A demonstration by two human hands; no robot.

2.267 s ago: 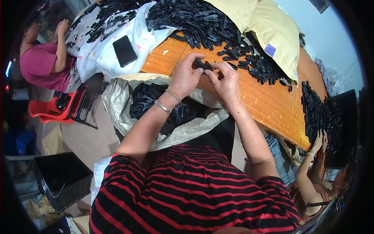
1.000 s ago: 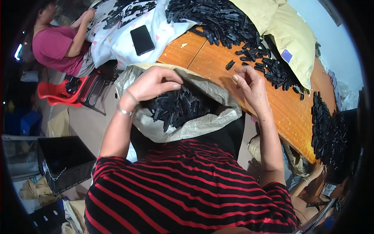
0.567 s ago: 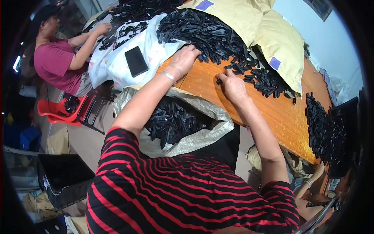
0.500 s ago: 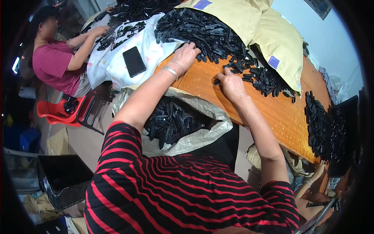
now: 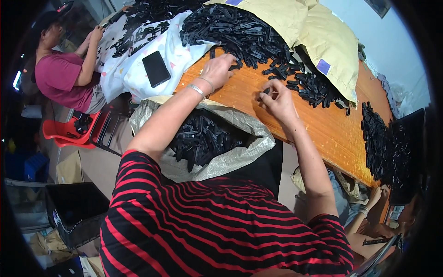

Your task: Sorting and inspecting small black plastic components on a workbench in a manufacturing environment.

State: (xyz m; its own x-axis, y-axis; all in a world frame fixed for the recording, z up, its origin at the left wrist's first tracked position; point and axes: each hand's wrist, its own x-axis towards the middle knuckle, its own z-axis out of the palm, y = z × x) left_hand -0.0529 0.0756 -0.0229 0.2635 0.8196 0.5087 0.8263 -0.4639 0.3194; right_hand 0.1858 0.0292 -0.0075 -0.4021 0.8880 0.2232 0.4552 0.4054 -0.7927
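Note:
Over the wooden table (image 5: 240,92), my left hand (image 5: 218,74) has its fingers bent and closed on a narrow black clip-like piece (image 5: 236,65) at the edge of the big pile (image 5: 235,34). My right hand (image 5: 282,102) pinches another small black piece (image 5: 266,91) between thumb and fingers, just off the table top. Beyond it lies a smaller heap of the same black pieces (image 5: 314,90). Below my hands, at the table's near edge, an open woven sack (image 5: 244,121) holds many black pieces (image 5: 203,138).
Large yellowish paper sacks (image 5: 332,46) lie at the back right. A phone (image 5: 156,69) rests on white patterned cloth (image 5: 124,76) at left. A person in a magenta shirt (image 5: 62,76) sits far left; another person's hand (image 5: 376,196) is at the right edge, beside more black pieces (image 5: 373,143).
My left hand has drawn slightly back from the pile with a piece at its fingertips. My right hand has turned and lifted its piece a little. The person at left has raised their hands.

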